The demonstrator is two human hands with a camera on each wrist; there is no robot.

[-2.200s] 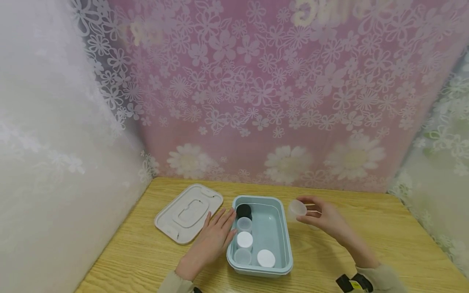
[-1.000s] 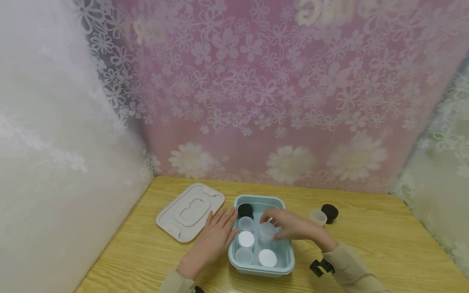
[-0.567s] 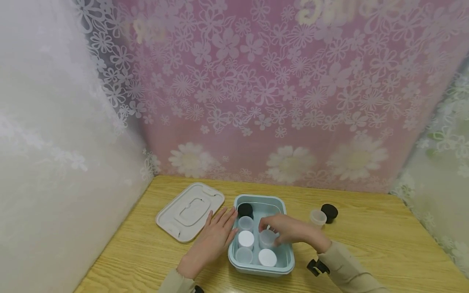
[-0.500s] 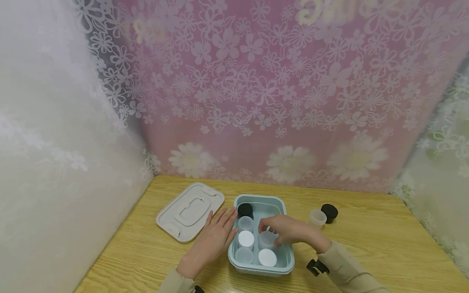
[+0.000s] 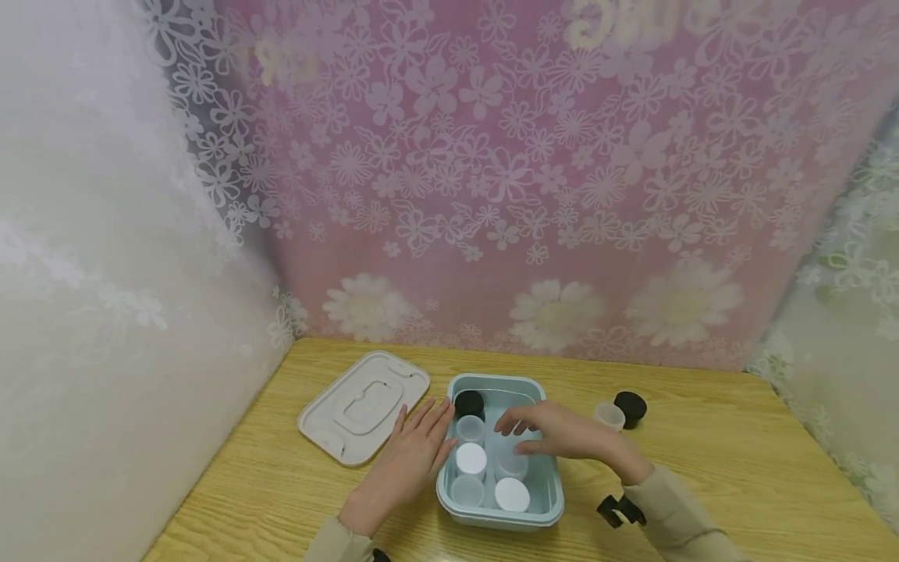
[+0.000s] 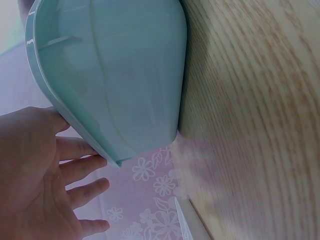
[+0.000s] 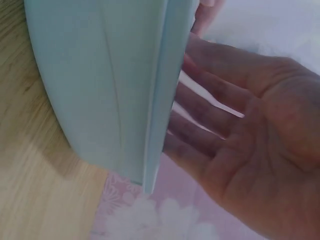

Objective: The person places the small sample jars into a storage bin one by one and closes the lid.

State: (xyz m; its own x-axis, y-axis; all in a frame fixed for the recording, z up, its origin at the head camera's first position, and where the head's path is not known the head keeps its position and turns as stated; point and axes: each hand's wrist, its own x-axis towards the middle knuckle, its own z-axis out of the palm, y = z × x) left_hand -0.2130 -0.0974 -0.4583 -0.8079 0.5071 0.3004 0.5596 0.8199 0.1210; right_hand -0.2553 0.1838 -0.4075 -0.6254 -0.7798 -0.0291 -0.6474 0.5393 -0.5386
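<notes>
A pale blue plastic bin holds several small round jars. Down its left side run a black-topped jar, a translucent jar, a white-topped jar and another translucent jar. My right hand hovers inside the bin with fingers spread, just above a translucent jar behind a second white-topped jar. In the right wrist view the bin wall hides the fingertips. My left hand rests on the left rim, fingers extended; its thumb and forefinger touch the rim in the left wrist view.
The bin's whitish lid lies on the wooden table to the left. Right of the bin stand a translucent jar and a black-topped jar. A floral curtain hangs behind the table.
My right hand has carried a translucent jar from right of the bin into it, set it behind the front white-topped jar, and let go, rising slightly. My left hand stays on the rim.
</notes>
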